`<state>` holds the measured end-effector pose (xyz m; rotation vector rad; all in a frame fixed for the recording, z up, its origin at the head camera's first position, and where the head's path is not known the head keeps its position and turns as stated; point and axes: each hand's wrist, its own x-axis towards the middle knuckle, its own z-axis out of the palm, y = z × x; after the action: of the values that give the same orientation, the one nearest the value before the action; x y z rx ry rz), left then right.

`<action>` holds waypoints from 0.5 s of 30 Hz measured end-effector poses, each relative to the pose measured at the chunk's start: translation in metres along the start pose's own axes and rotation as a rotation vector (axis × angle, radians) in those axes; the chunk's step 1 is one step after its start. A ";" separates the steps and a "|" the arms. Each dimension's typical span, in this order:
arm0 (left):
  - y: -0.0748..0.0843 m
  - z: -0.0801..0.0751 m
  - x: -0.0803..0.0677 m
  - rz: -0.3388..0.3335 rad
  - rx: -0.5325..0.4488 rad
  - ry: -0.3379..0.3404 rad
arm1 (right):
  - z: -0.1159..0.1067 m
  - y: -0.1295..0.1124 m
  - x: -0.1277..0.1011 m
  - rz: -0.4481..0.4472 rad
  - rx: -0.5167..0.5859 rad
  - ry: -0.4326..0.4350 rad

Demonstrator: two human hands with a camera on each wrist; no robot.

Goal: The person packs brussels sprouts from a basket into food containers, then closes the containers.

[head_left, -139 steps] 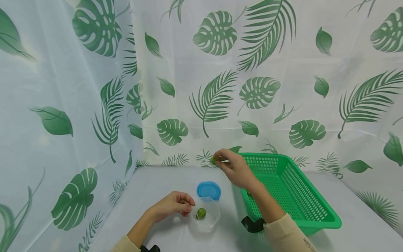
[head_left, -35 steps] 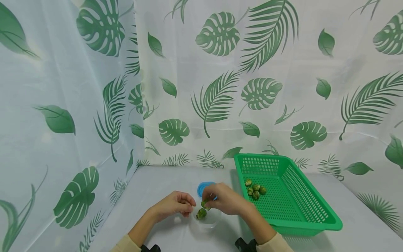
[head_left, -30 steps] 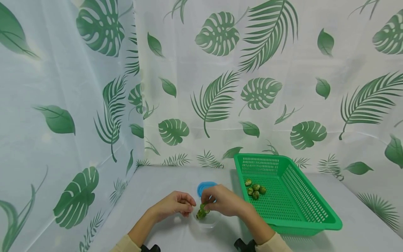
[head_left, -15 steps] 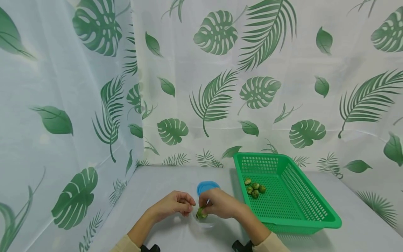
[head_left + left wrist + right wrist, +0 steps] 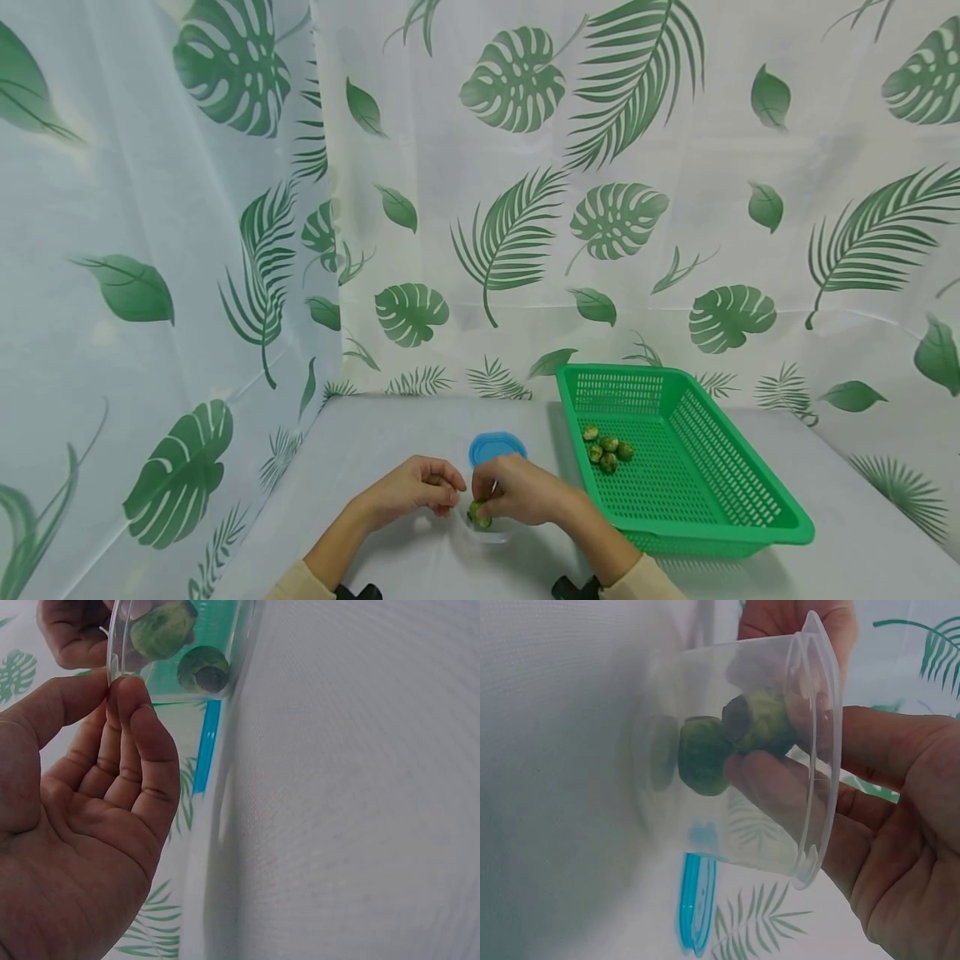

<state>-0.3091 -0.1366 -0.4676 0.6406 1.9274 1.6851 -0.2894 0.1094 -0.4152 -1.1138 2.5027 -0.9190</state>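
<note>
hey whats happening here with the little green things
A person is working at a clear plastic cup on the table. Their left hand pinches the cup's rim, while the right hand holds a brussels sprout inside it, beside a second sprout. Four more sprouts lie in the green basket, and a blue lid sits behind the cup.

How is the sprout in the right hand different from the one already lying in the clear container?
The held sprout is pinched by the right hand, near the clear container's rim; the lying sprout rests free on the bottom. The held one looks paler and yellowish, the lying one darker green. Both are small, round and inside the container.
</note>
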 end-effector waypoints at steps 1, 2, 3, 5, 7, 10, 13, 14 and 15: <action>0.000 0.000 0.000 0.000 -0.001 0.000 | 0.000 0.000 0.000 0.000 -0.006 0.001; 0.000 0.000 0.000 -0.001 -0.001 0.000 | 0.001 0.000 0.000 0.000 -0.008 0.002; 0.000 0.000 0.001 -0.002 0.000 0.000 | 0.001 0.000 0.000 0.000 -0.011 0.003; -0.001 -0.001 0.001 -0.004 -0.002 0.001 | 0.002 0.001 0.001 -0.001 -0.011 0.005; -0.001 -0.001 0.001 -0.005 -0.001 0.003 | 0.003 0.001 0.002 -0.002 -0.007 0.004; -0.001 0.000 0.001 -0.006 0.001 0.005 | 0.005 0.002 0.003 -0.003 0.001 -0.001; 0.000 0.000 0.001 -0.006 0.004 0.007 | 0.006 0.003 0.003 -0.004 0.006 -0.009; 0.000 0.000 0.001 -0.004 0.006 0.008 | 0.006 0.003 0.003 -0.003 0.008 -0.012; 0.000 0.000 0.001 -0.003 0.007 0.008 | 0.006 0.003 0.004 0.000 0.008 -0.015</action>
<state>-0.3096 -0.1360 -0.4678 0.6337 1.9403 1.6818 -0.2909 0.1058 -0.4221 -1.1148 2.4846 -0.9164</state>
